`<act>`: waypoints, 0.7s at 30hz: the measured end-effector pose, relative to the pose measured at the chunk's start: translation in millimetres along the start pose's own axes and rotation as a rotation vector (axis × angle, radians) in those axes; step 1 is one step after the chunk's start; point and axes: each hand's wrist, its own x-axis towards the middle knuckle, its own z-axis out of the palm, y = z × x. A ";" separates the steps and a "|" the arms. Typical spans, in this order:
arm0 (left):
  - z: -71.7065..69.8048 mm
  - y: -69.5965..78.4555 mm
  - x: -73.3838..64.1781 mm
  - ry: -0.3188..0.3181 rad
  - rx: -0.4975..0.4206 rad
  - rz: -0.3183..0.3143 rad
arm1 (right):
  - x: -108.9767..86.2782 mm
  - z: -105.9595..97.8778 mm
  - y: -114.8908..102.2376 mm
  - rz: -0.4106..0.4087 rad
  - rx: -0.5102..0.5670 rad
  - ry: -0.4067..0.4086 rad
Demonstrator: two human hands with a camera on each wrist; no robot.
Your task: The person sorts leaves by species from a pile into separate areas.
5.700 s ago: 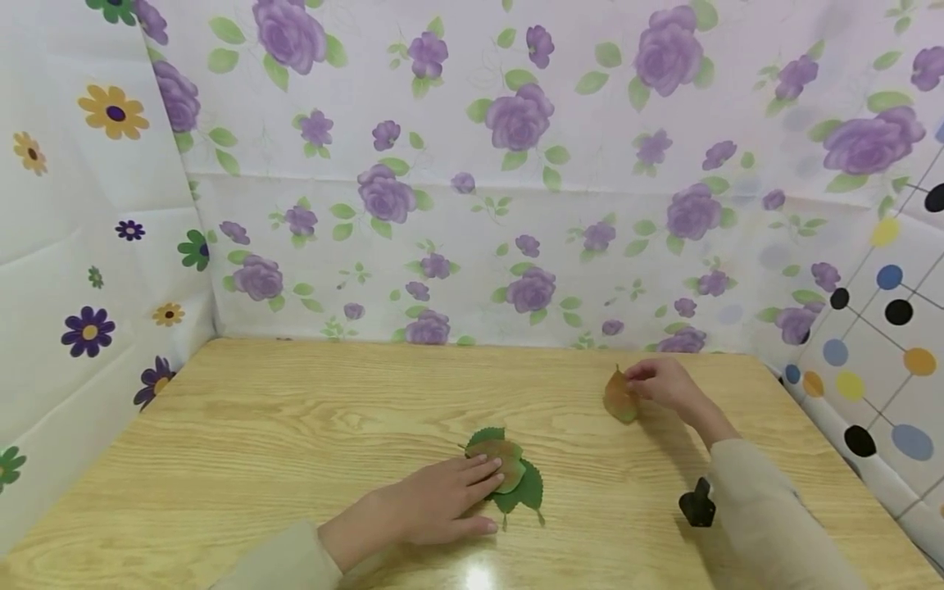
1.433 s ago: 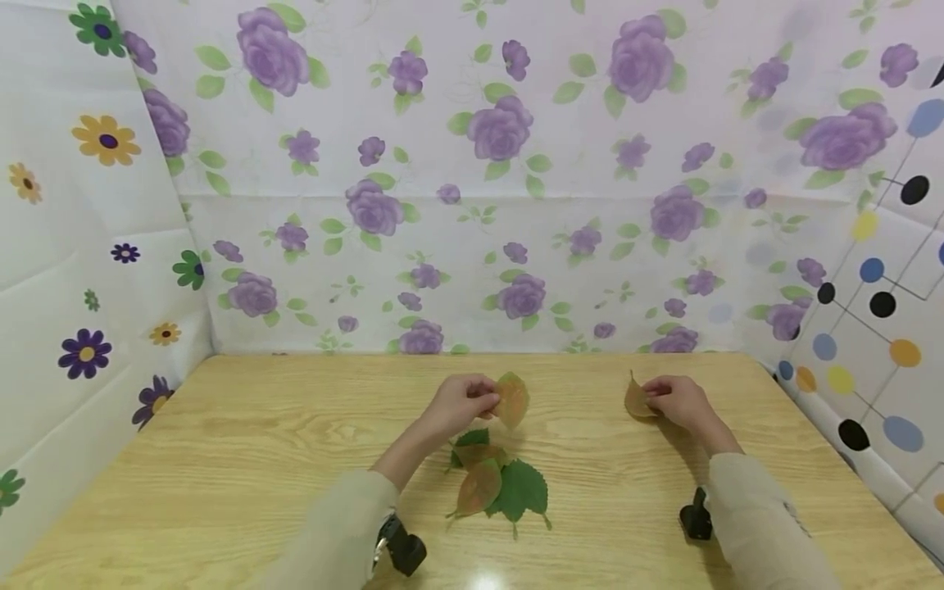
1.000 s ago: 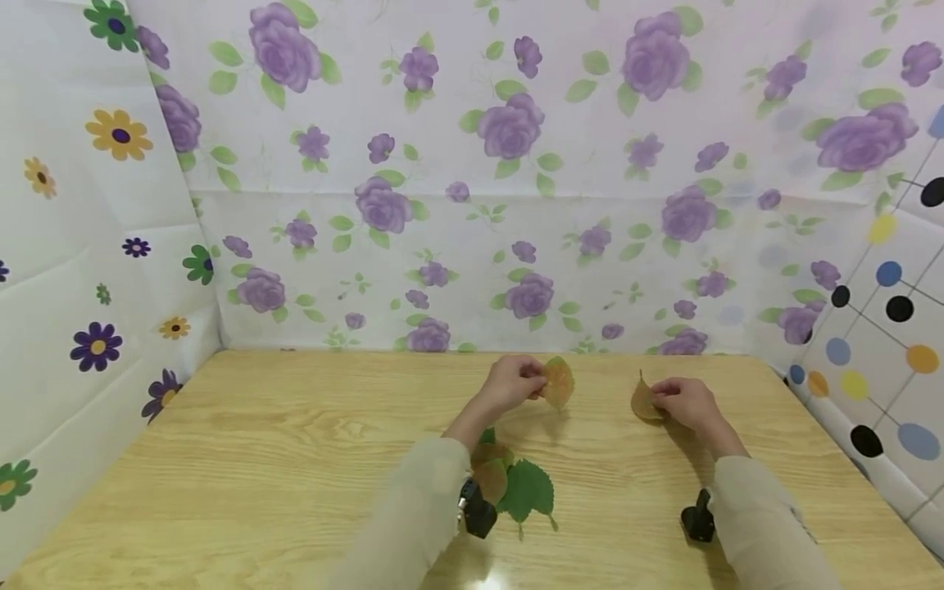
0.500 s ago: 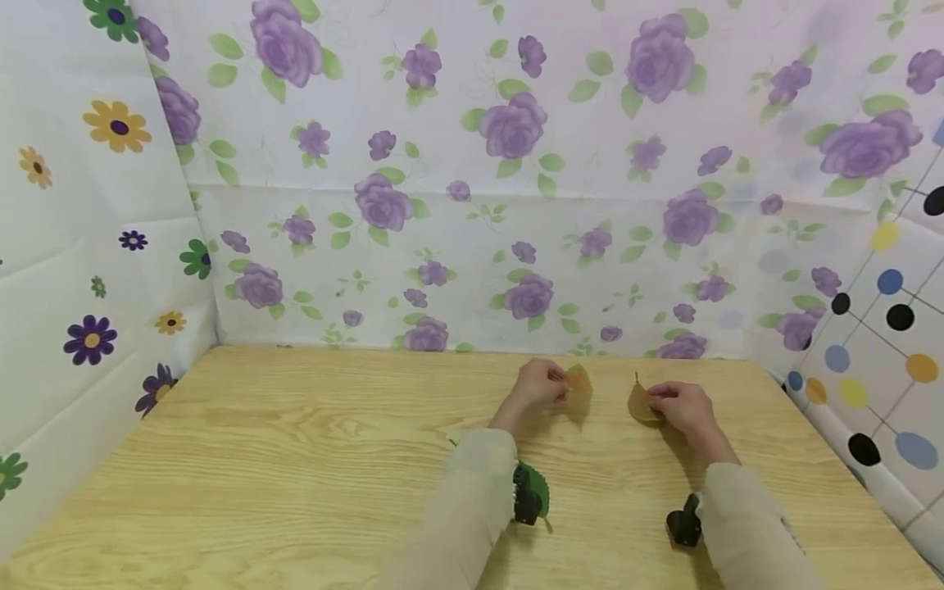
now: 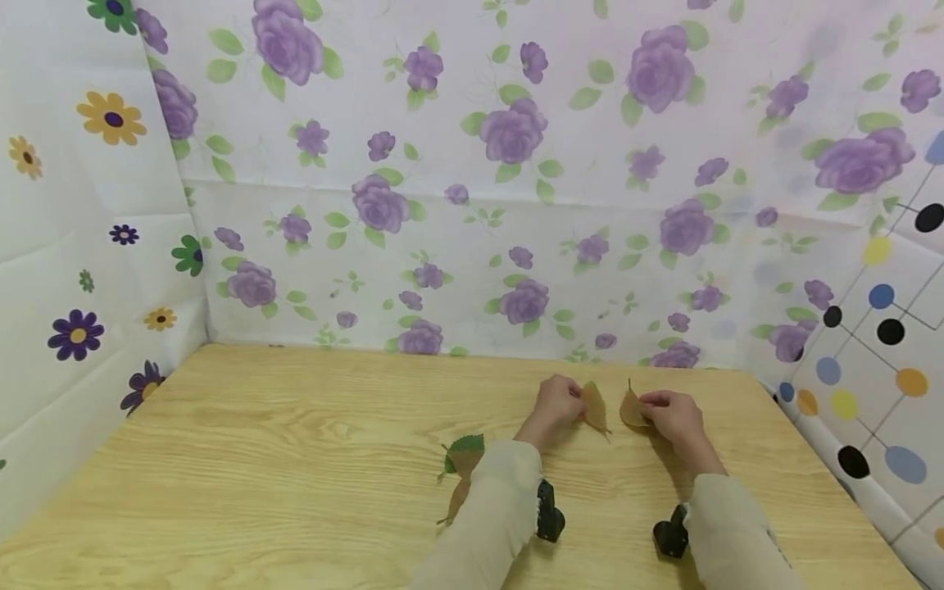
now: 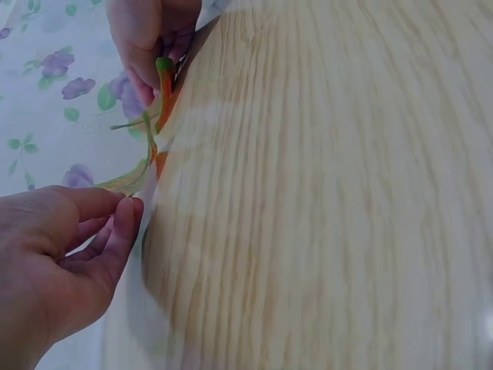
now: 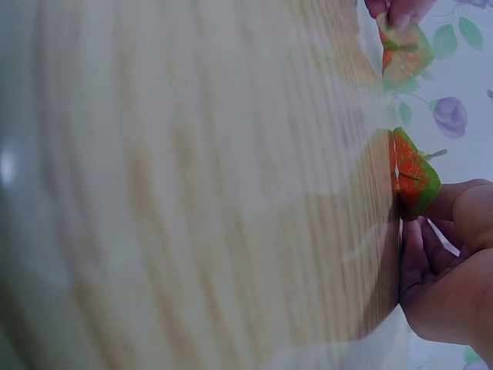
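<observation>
Near the back right of the table, my left hand [image 5: 555,406] pinches an orange-brown leaf [image 5: 594,407] by its edge, between thumb and fingers. A short gap to its right, my right hand [image 5: 674,418] pinches a second brownish leaf [image 5: 633,409], whose stem points up. The left wrist view shows the left hand [image 6: 73,254] holding its leaf edge-on, with the other hand [image 6: 150,42] beyond. In the right wrist view, the right hand's leaf [image 7: 416,173] looks orange with a green rim. Under my left forearm lie a green leaf [image 5: 466,444] and brown leaves, partly hidden.
The wooden table [image 5: 295,459] meets a floral cloth [image 5: 442,246] at the back, with patterned cloth at both sides. A black wrist camera [image 5: 549,512] sits at the left cuff, another black camera [image 5: 671,534] at the right cuff.
My left hand has lifted a leaf from beside the pile and carried it right, close to the right hand's leaf. My right hand has kept its leaf at the back right.
</observation>
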 end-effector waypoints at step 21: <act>7.4 -1.5 3.7 0.014 0.028 0.013 | -2.8 3.7 2.1 -0.010 0.010 0.018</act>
